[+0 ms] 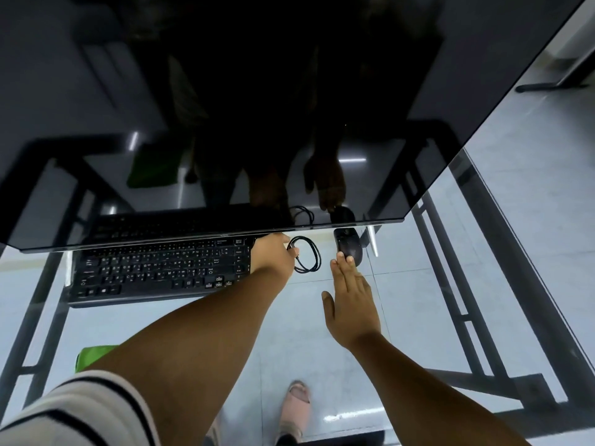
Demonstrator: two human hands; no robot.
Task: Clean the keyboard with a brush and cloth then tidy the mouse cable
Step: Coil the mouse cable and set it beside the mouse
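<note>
Black mouse (348, 250) lengthwise, nose toward monitor (225, 107).

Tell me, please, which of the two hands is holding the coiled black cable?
The left hand pinches the coiled black cable beside the black keyboard; the right hand lies flat, fingertips touching the black mouse.

You have one keyboard (161, 268) in front of you, one mouse (349, 249) and one coiled cable (306, 259), which makes about two loops. One monitor (225, 107) stands above them. Two hands are out: your left hand (273, 255) and your right hand (349, 300), each on one bare forearm. One striped sleeve (80, 413) shows at the lower left. One green thing (91, 355) sits at the near left edge. Through the one glass desk (434, 284) you can see one foot (296, 410) in a sandal.
</note>
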